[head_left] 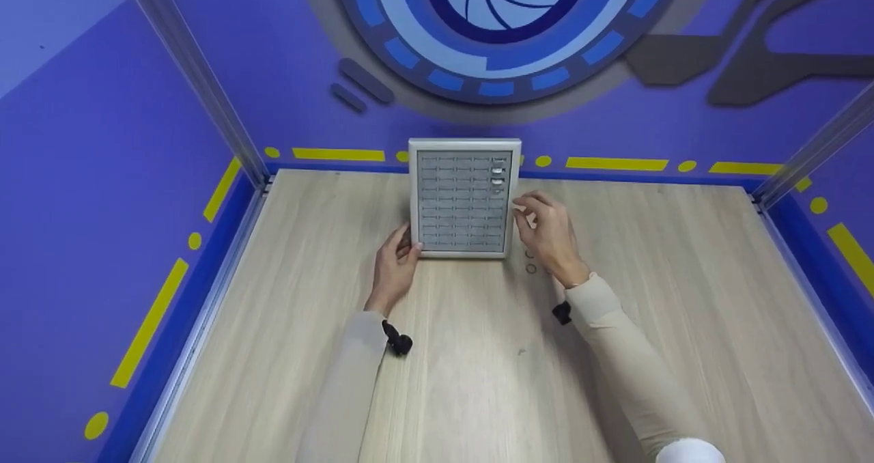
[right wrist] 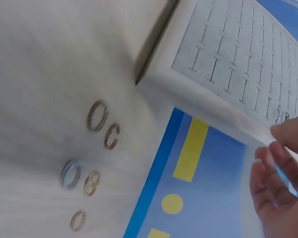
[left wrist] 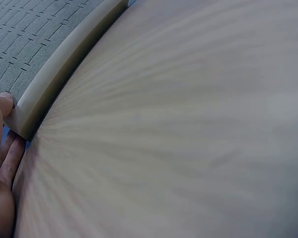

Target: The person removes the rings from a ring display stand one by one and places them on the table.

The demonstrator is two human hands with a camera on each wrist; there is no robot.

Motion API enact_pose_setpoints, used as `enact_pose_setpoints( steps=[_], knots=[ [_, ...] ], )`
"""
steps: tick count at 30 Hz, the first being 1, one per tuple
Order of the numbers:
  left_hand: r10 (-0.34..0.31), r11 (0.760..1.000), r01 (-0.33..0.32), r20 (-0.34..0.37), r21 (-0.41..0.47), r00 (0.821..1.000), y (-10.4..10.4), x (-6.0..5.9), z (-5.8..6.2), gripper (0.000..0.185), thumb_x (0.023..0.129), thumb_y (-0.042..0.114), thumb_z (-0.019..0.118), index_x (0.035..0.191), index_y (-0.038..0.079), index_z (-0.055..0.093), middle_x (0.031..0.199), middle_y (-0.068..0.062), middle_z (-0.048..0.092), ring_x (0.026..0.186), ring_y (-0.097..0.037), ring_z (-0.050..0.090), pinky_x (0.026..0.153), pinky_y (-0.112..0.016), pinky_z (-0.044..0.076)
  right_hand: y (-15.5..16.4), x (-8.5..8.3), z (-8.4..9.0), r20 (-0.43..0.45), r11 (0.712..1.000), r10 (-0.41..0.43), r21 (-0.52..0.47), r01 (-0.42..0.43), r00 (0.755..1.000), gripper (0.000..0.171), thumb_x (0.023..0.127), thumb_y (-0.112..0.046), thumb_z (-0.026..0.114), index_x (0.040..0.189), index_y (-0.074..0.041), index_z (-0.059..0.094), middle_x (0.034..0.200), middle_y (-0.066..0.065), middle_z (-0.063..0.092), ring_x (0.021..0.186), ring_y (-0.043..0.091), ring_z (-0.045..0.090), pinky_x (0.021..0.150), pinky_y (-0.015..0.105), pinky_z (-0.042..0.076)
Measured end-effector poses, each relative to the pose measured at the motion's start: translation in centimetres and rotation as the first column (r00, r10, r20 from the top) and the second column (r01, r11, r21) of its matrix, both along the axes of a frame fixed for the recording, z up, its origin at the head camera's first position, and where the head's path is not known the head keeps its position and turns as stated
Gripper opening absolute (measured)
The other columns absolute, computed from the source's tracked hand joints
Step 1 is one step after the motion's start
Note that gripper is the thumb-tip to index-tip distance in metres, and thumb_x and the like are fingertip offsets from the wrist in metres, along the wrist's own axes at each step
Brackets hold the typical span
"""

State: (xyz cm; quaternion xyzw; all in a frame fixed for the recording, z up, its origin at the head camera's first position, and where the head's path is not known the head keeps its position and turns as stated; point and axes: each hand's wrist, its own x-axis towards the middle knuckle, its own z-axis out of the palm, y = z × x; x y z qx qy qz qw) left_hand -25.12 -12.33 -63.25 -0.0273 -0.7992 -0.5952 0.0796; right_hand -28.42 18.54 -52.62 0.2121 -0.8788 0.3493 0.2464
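Observation:
A white-framed ring display tray with grey slotted padding stands tilted up on the table. Several silver rings sit in its rightmost column, near the top. My left hand grips the lower left corner, thumb over the front and fingers behind. Beside the right edge is my right hand, its fingers bent and the thumb and index fingertips close together. Whether a ring is between those fingertips cannot be made out. In the right wrist view, that hand is near the tray's frame, partly cut off by the image border.
Loose rings lie on the wooden table right of the tray, among them a dark patterned ring, a bluish silver ring and a gold-toned ring. Behind stands a blue-purple wall; metal posts mark the corners.

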Motion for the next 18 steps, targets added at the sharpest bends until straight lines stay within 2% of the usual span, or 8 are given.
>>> enact_pose_setpoints(
  steps=[4,9,13,18],
  knots=[
    [0.006,1.0,-0.006,0.0,0.003,1.0,-0.1,0.0,0.0,0.057,0.109,0.018,0.065,0.162,0.011,0.046,0.152,-0.01,0.059,0.135,-0.023,0.062,0.116,-0.031,0.054,-0.9,-1.0,0.4,-0.025,0.999,0.032,-0.032,-0.032,0.999,0.015,0.096,0.003,0.075,0.11,0.001,0.08,0.109,0.013,0.075,0.088,0.025,0.074,0.069,0.036,0.062],
    [-0.002,1.0,0.002,-0.015,0.004,1.0,-0.1,0.0,0.1,0.055,0.108,0.017,0.065,0.161,0.01,0.047,0.15,-0.012,0.061,0.135,-0.025,0.062,0.115,-0.032,0.054,-1.7,-2.2,0.6,-0.1,0.997,0.064,-0.025,-0.067,0.993,0.013,0.095,0.005,0.075,0.108,0.004,0.079,0.107,0.015,0.073,0.088,0.025,0.074,0.068,0.037,0.062],
    [-0.007,1.0,0.007,-0.017,0.006,1.0,0.0,0.0,0.2,0.055,0.108,0.016,0.065,0.16,0.011,0.048,0.15,-0.012,0.061,0.135,-0.025,0.062,0.116,-0.032,0.054,-2.3,-2.8,0.8,-0.145,0.997,0.076,0.01,-0.076,0.986,0.011,0.096,0.007,0.073,0.105,0.008,0.079,0.103,0.018,0.071,0.087,0.028,0.072,0.07,0.038,0.063],
    [-0.004,1.0,0.004,-0.013,0.005,1.0,0.1,0.0,0.2,0.055,0.109,0.016,0.064,0.16,0.011,0.048,0.151,-0.012,0.06,0.137,-0.025,0.061,0.116,-0.033,0.053,-2.8,-2.8,1.1,-0.134,0.993,0.035,0.117,-0.02,0.99,0.012,0.099,0.003,0.071,0.108,0.005,0.079,0.104,0.016,0.069,0.089,0.029,0.07,0.074,0.037,0.064]
  ],
)
